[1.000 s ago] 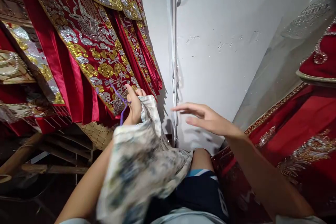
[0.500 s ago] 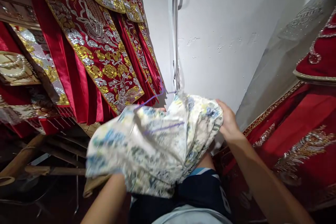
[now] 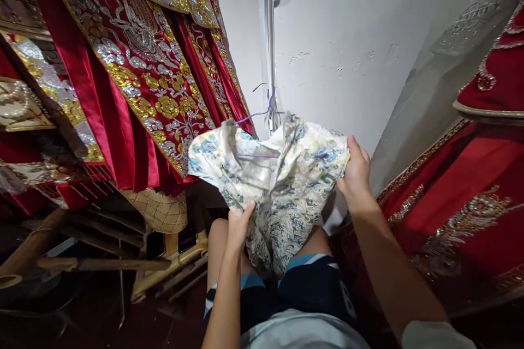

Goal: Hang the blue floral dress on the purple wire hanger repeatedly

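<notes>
A white floral shirt [image 3: 303, 174] with blue, yellow and grey print hangs spread out before me on a purple hanger [image 3: 257, 114]. The hanger's hook rises from the collar, close to the metal wall rail, and its lower bar shows in the neck opening. My right hand [image 3: 356, 172] is closed on the shirt's shoulder or sleeve edge at the right. Lower down on the left side, my left hand [image 3: 239, 226] pinches the shirt's front with the thumb on top.
Red costumes with gold and silver sequins [image 3: 164, 87] hang at left. A red beaded garment [image 3: 462, 202] stands at right beside clear plastic sheeting [image 3: 426, 82]. Bamboo furniture [image 3: 102, 264] is at lower left. The metal rail [image 3: 269, 27] runs up the white wall [image 3: 335, 22].
The shirt has swung from the left to hang more centred and upright. The hanger's hook moved right and up towards the rail. My left hand, hidden earlier, now shows gripping the front.
</notes>
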`<state>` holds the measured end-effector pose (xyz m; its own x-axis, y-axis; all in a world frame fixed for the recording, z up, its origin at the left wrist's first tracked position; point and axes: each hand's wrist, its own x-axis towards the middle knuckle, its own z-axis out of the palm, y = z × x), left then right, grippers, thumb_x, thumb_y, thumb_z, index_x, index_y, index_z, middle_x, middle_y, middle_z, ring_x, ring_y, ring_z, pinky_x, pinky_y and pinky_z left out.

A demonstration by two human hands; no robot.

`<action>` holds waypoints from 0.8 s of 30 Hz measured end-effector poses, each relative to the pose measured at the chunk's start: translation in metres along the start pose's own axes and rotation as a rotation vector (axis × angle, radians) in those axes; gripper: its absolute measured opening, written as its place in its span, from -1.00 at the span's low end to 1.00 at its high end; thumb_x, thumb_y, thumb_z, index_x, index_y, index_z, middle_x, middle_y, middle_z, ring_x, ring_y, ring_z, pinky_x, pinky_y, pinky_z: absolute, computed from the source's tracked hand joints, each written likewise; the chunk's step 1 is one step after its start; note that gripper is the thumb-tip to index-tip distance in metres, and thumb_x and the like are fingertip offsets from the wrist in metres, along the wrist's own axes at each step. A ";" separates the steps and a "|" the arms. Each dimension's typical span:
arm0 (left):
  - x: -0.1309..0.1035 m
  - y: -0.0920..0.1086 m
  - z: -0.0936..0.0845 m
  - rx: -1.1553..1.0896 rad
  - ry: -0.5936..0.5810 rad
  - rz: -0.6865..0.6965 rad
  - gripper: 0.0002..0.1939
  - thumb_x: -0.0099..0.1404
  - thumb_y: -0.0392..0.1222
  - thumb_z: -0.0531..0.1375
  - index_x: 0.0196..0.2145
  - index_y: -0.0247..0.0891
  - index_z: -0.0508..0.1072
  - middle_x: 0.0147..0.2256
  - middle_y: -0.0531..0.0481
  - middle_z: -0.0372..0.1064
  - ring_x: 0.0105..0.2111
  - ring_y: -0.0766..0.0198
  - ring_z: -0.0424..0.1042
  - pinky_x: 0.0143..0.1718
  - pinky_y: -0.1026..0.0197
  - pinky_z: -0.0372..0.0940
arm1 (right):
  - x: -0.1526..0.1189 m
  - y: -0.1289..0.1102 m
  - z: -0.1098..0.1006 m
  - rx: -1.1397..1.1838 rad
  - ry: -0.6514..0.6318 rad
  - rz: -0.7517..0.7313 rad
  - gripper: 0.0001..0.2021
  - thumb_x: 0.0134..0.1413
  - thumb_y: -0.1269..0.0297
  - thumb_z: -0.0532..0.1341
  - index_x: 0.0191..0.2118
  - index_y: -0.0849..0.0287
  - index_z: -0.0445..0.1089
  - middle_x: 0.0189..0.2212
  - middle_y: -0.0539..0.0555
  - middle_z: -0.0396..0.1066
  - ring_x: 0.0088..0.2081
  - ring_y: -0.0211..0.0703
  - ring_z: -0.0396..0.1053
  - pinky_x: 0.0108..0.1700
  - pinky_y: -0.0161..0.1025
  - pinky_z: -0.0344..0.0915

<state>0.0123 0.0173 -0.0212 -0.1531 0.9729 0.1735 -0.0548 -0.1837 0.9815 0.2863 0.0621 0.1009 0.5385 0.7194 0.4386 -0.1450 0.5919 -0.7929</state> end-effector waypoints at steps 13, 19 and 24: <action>-0.035 0.010 -0.002 -0.125 -0.033 -0.168 -0.33 0.14 -0.03 0.35 0.20 -0.08 0.34 0.15 -0.07 0.37 0.22 -0.03 0.28 0.25 -0.05 0.21 | -0.126 0.056 -0.013 -0.408 -0.090 0.139 -0.69 0.24 -0.03 0.07 -0.36 0.09 0.32 -0.46 0.04 0.33 -0.40 -0.10 0.29 -0.36 -0.21 0.23; -0.043 0.006 0.012 -0.177 -0.097 -0.178 -0.40 0.13 -0.04 0.36 0.13 -0.11 0.41 0.16 -0.09 0.36 0.20 -0.01 0.30 0.24 0.00 0.20 | -0.136 0.063 0.002 -0.538 -0.733 0.409 -0.55 0.27 -0.15 -0.01 -0.46 0.10 0.24 -0.50 0.00 0.33 -0.41 -0.15 0.28 -0.34 -0.24 0.19; -0.041 0.007 0.012 -0.211 0.045 -0.166 -0.45 0.14 -0.07 0.36 0.08 -0.23 0.41 0.09 -0.18 0.41 0.18 -0.03 0.32 0.19 0.01 0.23 | -0.137 0.066 -0.005 -0.391 -0.845 0.479 -0.60 0.31 -0.04 -0.01 -0.45 0.12 0.24 -0.47 -0.02 0.36 -0.46 -0.24 0.24 -0.38 -0.29 0.15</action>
<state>0.0304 -0.0224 -0.0203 -0.1682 0.9858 0.0029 -0.2864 -0.0516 0.9567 0.2073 0.0009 -0.0142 -0.2819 0.9564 0.0763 0.1697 0.1280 -0.9772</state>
